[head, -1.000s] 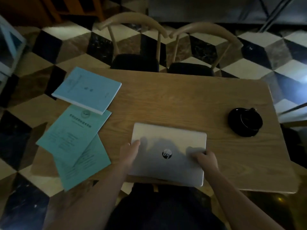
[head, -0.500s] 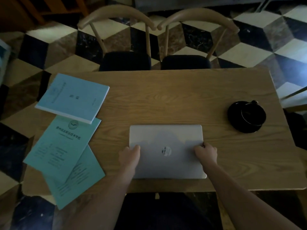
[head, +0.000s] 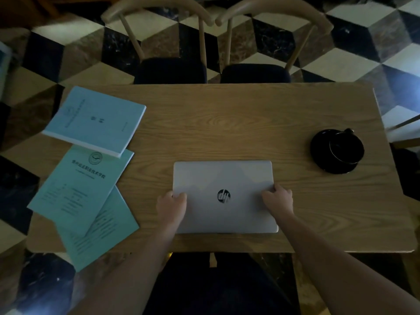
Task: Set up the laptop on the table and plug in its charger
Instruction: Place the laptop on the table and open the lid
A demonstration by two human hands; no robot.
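The laptop lies shut and flat on the table, near the front edge and about midway along it; its long axis runs left to right, square with that edge, and the round logo on the lid reads upside down from here. The left hand grips the left side, thumb on the lid, fingers curled over the edge and hidden under it; the right hand holds the right side the same way, fingers wrapped round the edge, their tips out of sight. No charger can be made out in the dim light; the port sides are covered by the hands or too dark to read.

Bare wood lies open behind the laptop and to its right; well to the right stands a black cup on a saucer, near the table's right edge. On the left lie three booklets, overlapping, the nearest one jutting past the front edge; their print is too small to read. Two chairs are tucked in at the far side, their tops cut off by the frame.
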